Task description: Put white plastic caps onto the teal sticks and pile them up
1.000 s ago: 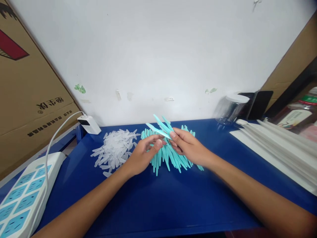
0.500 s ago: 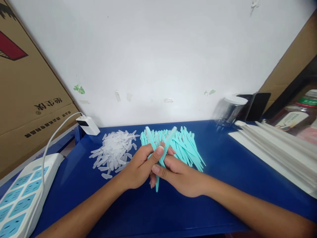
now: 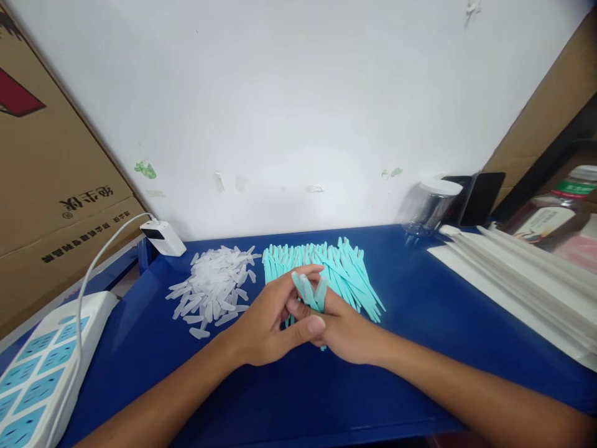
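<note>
A small bundle of slim teal plastic sticks (image 3: pixel 310 291) was held upright between both hands, just above the blue table top (image 3: pixel 326 386) near its middle. The sticks were flat and narrow, with rounded upper tips. Several tips showed above the fingers and one lower end showed below the hands.

The left hand (image 3: pixel 265 326) was closed on the bundle from the left, thumb laid across the front. The right hand (image 3: pixel 349 333) was curled tightly around it from the right.

Just behind the hands lay a fanned pile of like teal sticks (image 3: pixel 347 274). Just beside that pile, to its left, was a heap of small translucent white plastic pieces (image 3: pixel 212 289).

Writing: the brown cardboard box (image 3: pixel 56 205) at far left bore dark printed characters, apparently mirrored in this view and not legible, with a red shape above them. The green label on a bottle (image 3: pixel 576 186) at far right was too blurred to read.
</note>
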Demonstrator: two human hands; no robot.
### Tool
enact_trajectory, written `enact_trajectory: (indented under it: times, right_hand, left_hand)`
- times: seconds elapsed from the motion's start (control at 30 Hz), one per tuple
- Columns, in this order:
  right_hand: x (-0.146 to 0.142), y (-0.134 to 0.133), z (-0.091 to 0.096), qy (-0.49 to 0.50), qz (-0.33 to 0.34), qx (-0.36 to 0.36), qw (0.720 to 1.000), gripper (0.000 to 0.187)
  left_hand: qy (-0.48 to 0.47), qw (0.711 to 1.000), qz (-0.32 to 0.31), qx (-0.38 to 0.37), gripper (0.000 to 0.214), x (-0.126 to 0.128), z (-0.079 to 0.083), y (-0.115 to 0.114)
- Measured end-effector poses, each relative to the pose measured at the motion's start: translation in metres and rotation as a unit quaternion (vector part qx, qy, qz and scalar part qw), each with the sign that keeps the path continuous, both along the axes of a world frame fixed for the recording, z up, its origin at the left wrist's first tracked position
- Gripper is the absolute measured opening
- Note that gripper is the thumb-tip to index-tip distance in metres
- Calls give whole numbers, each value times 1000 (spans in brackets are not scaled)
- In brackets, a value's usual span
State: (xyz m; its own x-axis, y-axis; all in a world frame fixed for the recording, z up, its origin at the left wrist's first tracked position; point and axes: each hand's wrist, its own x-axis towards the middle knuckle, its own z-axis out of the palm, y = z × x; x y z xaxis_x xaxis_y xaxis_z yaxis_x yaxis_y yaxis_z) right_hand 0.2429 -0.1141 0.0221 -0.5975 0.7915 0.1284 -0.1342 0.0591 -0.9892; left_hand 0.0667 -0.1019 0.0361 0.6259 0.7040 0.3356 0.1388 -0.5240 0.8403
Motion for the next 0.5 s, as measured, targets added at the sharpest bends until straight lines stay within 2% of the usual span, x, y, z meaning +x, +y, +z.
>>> enact_trajectory:
  times: [0.07,0.13,0.2,0.23,0.27,0.3,0.33,0.37,0.4,0.5]
  right_hand:
    - [11,7,12,-22,-21,10,999,32]
    - [34,23,27,-79,-67,40,994,37]
    - [69,47,38,-122,-178,67,974,43]
    - [89,61,41,-181,-245,83,949,42]
    - [109,74,42,-270,-315,83,906,39]
    - [128,87,40,-370,-381,69,845,36]
    - [145,98,35,-478,-409,33,776,35]
    - [159,108,29,-569,-406,-17,714,36]
    - [170,115,22,-630,-378,-65,675,38]
    - [187,126,2,-668,-365,-108,639,40]
  left_hand:
    - [-5,998,31,47,59,-2,-1,6]
    - [2,993,88,76,49,-4,-2,13]
    - [32,981,165,96,41,-6,-2,20]
    - [53,973,198,105,40,-7,-2,24]
    - [74,965,225,115,39,-9,-2,27]
    - [92,957,244,127,39,-10,-3,31]
    - [107,950,256,140,40,-12,-3,34]
    - [118,945,264,154,40,-15,-3,37]
    - [128,939,270,169,40,-17,-4,41]
    - [150,922,289,210,35,-26,-5,51]
